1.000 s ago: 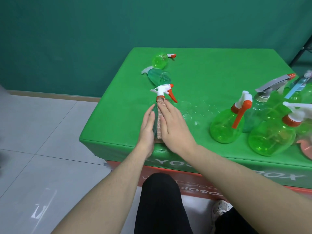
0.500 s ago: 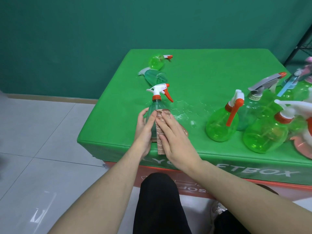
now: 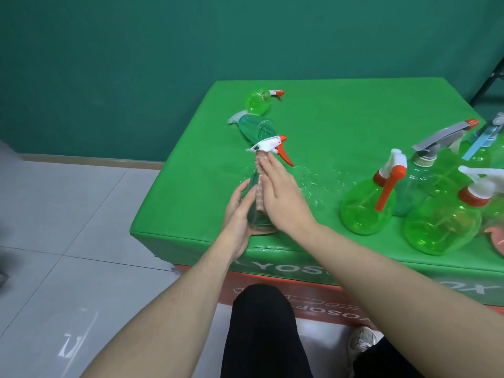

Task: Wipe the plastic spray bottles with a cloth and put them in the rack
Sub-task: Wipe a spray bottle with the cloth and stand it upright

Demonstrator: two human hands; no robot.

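A teal spray bottle (image 3: 255,211) with a white and orange trigger head stands upright near the front left edge of the green table (image 3: 341,110). My left hand (image 3: 240,211) holds its body from the left. My right hand (image 3: 281,197) presses a pinkish-brown cloth (image 3: 259,184) flat against the bottle's neck and side, fingers straight and reaching up to the trigger head. The bottle's right side is hidden behind my right hand.
Two bottles lie on their sides behind: a teal one (image 3: 256,128) and a light green one (image 3: 257,100). Several upright green bottles (image 3: 366,205) crowd the table's right side. Water drops (image 3: 313,181) glisten beside the held bottle. Tiled floor lies to the left.
My right hand has slid the cloth up the bottle from its lower body to the neck. My left hand stays on the bottle's left side.
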